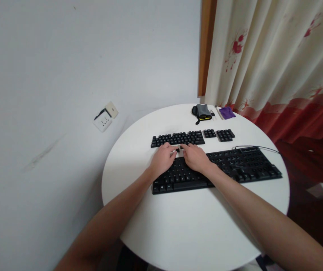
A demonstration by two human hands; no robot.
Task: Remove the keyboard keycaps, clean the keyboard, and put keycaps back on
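A black keyboard (234, 165) lies across the white round table, many of its keycaps off. My left hand (163, 157) is over its upper left edge, thumb and index finger closed around a small black keycap (178, 150). Right beside it, my right hand (195, 157) hovers over the keyboard, its fingers closed at another small dark piece (181, 146) that looks like a keycap and is mostly covered. Loose keycaps (178, 138) stand in rows just behind the hands. Two smaller keycap groups, a narrow block (209, 133) and a number-pad block (225, 135), sit to their right.
At the table's back lie a grey and black pouch (203, 111), a small black item (212, 114) and a purple cloth (227, 113). A cable (257, 146) runs off the right edge. A wall with a socket (103, 121) stands left; a curtain (263, 75) hangs right.
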